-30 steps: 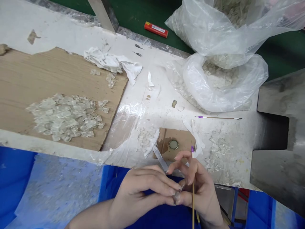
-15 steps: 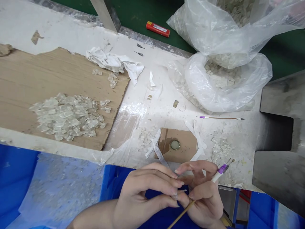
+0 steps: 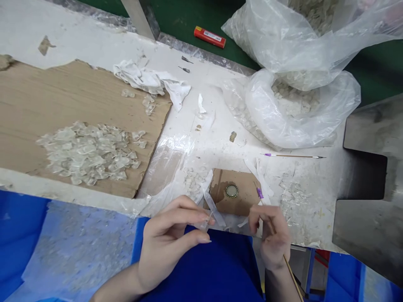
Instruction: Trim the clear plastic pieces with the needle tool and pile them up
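Observation:
My left hand pinches a small clear plastic piece between thumb and fingers, above the table's front edge. My right hand is closed around a thin wooden stick with a purple needle tip at its upper end. That tip points toward the small cardboard piece, on which a bottle cap lies, open side up, with pale contents. Strips of white tape run along both sides of this cardboard. Small clear pieces lie to its left.
A heap of clear pieces covers part of a large cardboard sheet. Plastic bags of pieces stand at the back right. A second purple-tipped stick, a white cloth and a red box lie around. Metal parts border the right.
My hands have moved apart. The right hand has gone right with the stick, whose purple tip now points up near the cardboard. My left hand has shifted left with the clear piece.

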{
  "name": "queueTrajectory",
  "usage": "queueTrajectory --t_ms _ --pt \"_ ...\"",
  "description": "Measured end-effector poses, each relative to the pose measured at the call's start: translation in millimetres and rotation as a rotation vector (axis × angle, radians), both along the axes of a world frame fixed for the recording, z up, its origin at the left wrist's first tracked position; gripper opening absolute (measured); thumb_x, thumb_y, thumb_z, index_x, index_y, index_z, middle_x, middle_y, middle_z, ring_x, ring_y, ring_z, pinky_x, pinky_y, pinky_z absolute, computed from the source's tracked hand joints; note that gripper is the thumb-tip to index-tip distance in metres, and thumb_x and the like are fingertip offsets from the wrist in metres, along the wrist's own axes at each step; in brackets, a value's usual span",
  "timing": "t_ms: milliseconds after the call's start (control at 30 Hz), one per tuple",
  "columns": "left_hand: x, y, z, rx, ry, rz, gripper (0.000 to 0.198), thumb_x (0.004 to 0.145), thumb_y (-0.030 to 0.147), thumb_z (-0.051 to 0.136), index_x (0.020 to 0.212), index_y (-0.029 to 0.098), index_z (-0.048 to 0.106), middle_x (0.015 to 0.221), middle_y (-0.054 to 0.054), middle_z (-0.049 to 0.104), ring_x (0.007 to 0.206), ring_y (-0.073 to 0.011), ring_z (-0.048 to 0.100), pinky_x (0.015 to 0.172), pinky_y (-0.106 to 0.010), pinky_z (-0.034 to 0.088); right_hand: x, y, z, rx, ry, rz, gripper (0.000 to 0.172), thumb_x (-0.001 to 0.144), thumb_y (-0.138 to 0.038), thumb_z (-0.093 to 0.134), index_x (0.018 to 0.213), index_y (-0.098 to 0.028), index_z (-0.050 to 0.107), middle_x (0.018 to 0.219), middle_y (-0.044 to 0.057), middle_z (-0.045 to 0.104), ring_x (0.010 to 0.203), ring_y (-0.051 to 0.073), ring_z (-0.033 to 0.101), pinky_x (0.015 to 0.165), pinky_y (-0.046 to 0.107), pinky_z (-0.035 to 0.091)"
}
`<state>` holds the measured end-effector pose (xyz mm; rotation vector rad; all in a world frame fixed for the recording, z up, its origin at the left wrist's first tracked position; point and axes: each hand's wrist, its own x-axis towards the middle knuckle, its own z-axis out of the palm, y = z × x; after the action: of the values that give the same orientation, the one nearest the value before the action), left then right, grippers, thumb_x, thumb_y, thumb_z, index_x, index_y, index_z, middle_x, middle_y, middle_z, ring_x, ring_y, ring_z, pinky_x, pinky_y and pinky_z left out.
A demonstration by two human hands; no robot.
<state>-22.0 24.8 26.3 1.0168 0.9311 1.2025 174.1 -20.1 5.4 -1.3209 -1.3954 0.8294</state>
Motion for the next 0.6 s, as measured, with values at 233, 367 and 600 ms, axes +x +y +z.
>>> queueTrajectory --t_ms 233,367,600 --pt "-1 -1 -1.3 -0.077 0.022 -0.073 0.02 0.087 0.02 0.08 0.102 0.032 0.084 0.088 -0.002 0.076 0.071 -0.0156 0.081 0.057 -0.015 0.065 -1 4 -14.5 -0.012 -0.178 -0.089 0.015 0.099 -0.016 0.056 0.104 -0.024 0.068 0.092 0.005 0.068 0.079 0.018 0.068 0.065 0.028 0.057" --pt "-1 2 2.8 -0.115 0.045 -0.063 0.017 0.087 0.019 0.08 0.099 0.031 0.084 0.088 -0.002 0.078 0.076 -0.0173 0.082 0.06 -0.015 0.065 -4 8 -16.0 0.018 -0.239 -0.109 0.02 0.089 -0.005 0.063 0.094 -0.024 0.064 0.081 0.001 0.066 0.069 0.015 0.066 0.057 0.024 0.054" --pt "0 4 3.4 -0.145 0.046 -0.051 0.025 0.077 0.007 0.085 0.093 0.027 0.085 0.076 0.0 0.075 0.066 -0.0166 0.08 0.055 -0.014 0.063 -3 10 -19.4 0.04 -0.206 -0.047 0.024 0.085 -0.001 0.067 0.093 -0.024 0.069 0.082 0.002 0.072 0.071 0.016 0.069 0.06 0.025 0.056"
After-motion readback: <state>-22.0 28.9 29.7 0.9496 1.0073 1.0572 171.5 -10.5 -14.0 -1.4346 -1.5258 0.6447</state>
